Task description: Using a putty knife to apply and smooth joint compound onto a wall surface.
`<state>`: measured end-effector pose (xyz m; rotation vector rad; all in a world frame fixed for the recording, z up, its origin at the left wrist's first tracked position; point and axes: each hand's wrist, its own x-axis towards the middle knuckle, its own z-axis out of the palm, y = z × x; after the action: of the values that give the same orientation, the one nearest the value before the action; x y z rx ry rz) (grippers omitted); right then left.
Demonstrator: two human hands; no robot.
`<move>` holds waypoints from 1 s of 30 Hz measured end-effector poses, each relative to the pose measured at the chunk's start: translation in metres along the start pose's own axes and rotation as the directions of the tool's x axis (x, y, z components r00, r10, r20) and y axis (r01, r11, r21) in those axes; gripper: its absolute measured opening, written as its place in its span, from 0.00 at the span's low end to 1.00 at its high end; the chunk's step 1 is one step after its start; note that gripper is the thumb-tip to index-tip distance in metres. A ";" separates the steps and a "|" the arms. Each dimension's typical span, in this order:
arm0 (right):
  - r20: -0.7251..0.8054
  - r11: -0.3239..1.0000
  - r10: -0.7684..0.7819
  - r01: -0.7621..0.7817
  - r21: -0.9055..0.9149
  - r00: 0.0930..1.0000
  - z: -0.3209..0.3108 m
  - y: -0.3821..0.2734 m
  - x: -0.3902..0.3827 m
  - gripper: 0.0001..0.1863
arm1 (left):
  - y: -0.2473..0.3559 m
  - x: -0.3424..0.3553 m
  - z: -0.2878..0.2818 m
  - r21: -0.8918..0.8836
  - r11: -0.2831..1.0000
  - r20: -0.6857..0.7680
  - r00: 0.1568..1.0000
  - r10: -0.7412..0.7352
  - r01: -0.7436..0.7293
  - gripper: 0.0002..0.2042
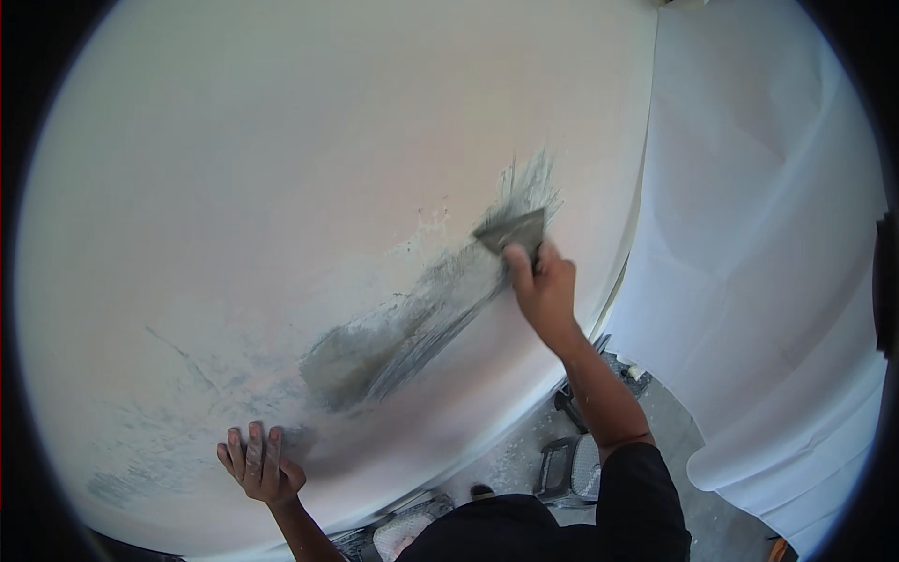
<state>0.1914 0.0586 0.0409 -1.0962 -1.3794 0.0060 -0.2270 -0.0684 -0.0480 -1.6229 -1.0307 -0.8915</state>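
Note:
A wide, pale panel with a curved lower edge (281, 140) fills most of the view. My right hand (548, 292) is closed round a putty knife (515, 229), its broad grey blade against the panel right of centre. Grey filler (351, 365) is smeared in a long slanting band below and left of the blade, with streaks also above it. My left hand (260, 473) lies on the panel at the lower left, fingers stretched out and dusty, holding nothing. Thin grey smudges (140, 478) mark the surface left of that hand.
A white sheet (758, 234) hangs along the right side, beyond the panel's edge. Below, on the grey, speckled floor (688, 440), stands a dark-framed object with a pale textured top (573, 468). A similar pale top (412, 526) shows beside my body.

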 end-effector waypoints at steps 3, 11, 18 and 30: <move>-0.011 0.983 0.150 -0.148 0.109 0.989 -0.007 0.004 0.009 0.15 | 0.003 0.007 0.000 -0.022 1.000 -0.005 1.000 -0.010 0.009 0.20; -0.013 0.994 0.080 -0.078 0.081 0.997 0.002 0.013 -0.009 0.15 | 0.002 0.002 -0.001 -0.039 0.999 0.000 1.000 0.014 -0.014 0.20; 0.022 0.975 0.164 -0.166 0.146 0.986 0.001 0.012 -0.010 0.17 | 0.002 0.004 -0.001 -0.028 1.000 0.000 1.000 0.012 -0.012 0.19; 0.051 0.953 0.284 -0.287 0.094 0.958 -0.007 0.002 0.003 0.19 | -0.005 -0.002 0.001 -0.002 1.000 -0.003 1.000 0.020 -0.020 0.18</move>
<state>0.1988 0.0572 0.0430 -1.2069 -1.2284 0.3045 -0.2323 -0.0676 -0.0484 -1.6304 -1.0098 -0.8819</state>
